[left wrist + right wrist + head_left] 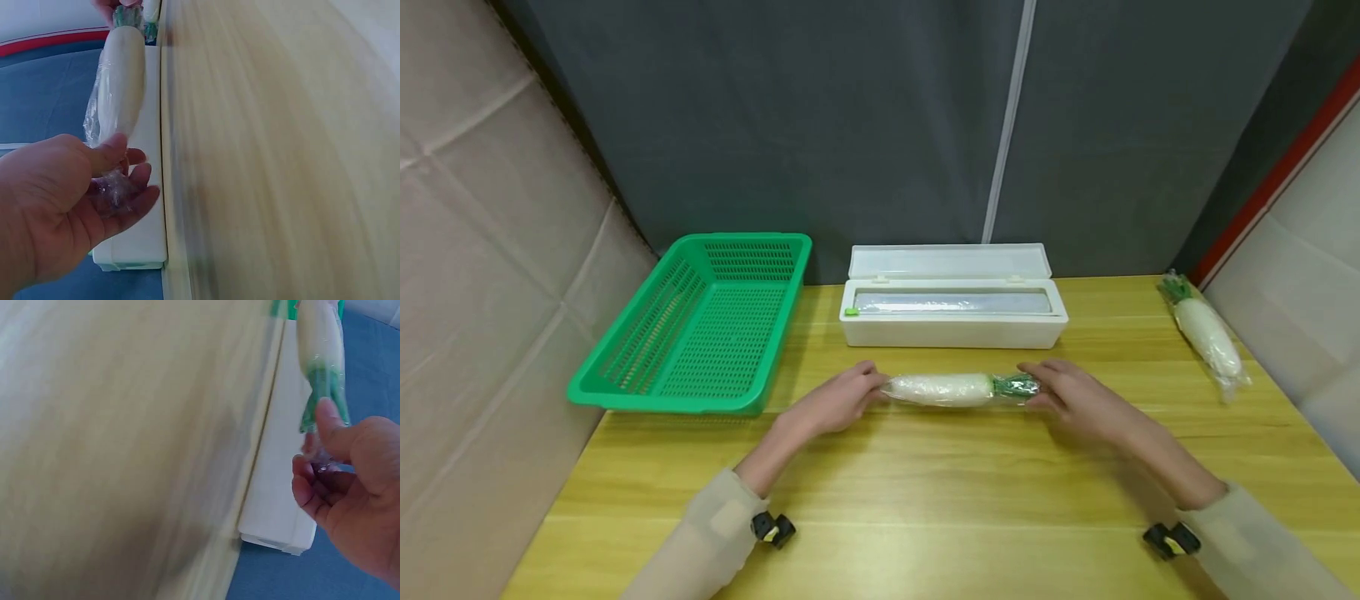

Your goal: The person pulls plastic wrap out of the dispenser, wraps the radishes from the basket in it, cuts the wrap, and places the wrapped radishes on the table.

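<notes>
A white radish (942,389) with green stem stubs, wrapped in clear plastic film, lies lengthwise between both hands in front of the white film box. My left hand (842,397) pinches the twisted film at its tapered end; in the left wrist view the thumb and fingers close round the crumpled film (115,190). At the leafy end, my right hand (1071,398) pinches the film, with the thumb over the green stems (324,384) in the right wrist view. The plastic wrap box (955,335) stands just behind, its lid (951,261) raised and a film roll showing inside.
A green plastic basket (763,392) stands at the left of the wooden table (880,508). Another wrapped radish (1208,336) lies near the right edge. A dark curtain (820,125) hangs behind, with pale panels (467,292) at the sides.
</notes>
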The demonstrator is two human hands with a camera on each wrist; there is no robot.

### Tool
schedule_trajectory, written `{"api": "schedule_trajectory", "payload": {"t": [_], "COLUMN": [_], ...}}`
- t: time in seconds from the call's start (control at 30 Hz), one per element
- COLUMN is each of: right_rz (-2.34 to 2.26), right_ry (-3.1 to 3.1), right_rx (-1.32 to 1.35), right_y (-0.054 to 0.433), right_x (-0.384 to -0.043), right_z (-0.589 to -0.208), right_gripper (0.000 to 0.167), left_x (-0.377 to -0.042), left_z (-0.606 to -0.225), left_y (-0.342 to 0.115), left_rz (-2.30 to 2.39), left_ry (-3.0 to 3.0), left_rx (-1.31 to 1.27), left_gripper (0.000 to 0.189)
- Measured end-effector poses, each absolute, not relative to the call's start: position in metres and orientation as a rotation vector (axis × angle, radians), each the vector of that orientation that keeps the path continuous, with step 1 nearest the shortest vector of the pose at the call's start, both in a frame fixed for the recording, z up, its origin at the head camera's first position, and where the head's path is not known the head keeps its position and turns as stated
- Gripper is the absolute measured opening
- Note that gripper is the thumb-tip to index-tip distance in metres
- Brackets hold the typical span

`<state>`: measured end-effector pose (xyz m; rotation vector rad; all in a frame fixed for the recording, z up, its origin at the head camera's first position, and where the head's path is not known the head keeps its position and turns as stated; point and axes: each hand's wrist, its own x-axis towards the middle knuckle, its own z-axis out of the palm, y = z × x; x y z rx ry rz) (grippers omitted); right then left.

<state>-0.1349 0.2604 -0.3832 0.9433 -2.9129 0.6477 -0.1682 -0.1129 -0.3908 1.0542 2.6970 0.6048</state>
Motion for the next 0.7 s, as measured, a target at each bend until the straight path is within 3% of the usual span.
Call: {"api": "schedule_trajectory", "payload": {"t": [0.27, 0.47, 0.7], "right_rz": [0.706, 0.822, 0.897], "right_ry": [-2.672, -2.370, -2.261], "right_rx": [0.990, 1.080, 0.970], "right_y": [0.258, 0.260, 0.267], "right_x": [-0.133, -0.134, -0.130], "right_z": [-0.372, -0.373, -0.369], "right_gripper": [0.045, 0.046, 0.048], "left_x": [-0.162, -0.161, -0.159], "left_z": [-0.383, -0.377, -0.374], "left_y": [-0.119, -0.122, -0.130], "left_rz": [0.757, 0.844, 1.067], "left_ry": [2.723, 2.721, 2.634], "left_rx": [1.047, 1.066, 1.035], "left_gripper": [0.033, 0.019, 0.023]}}
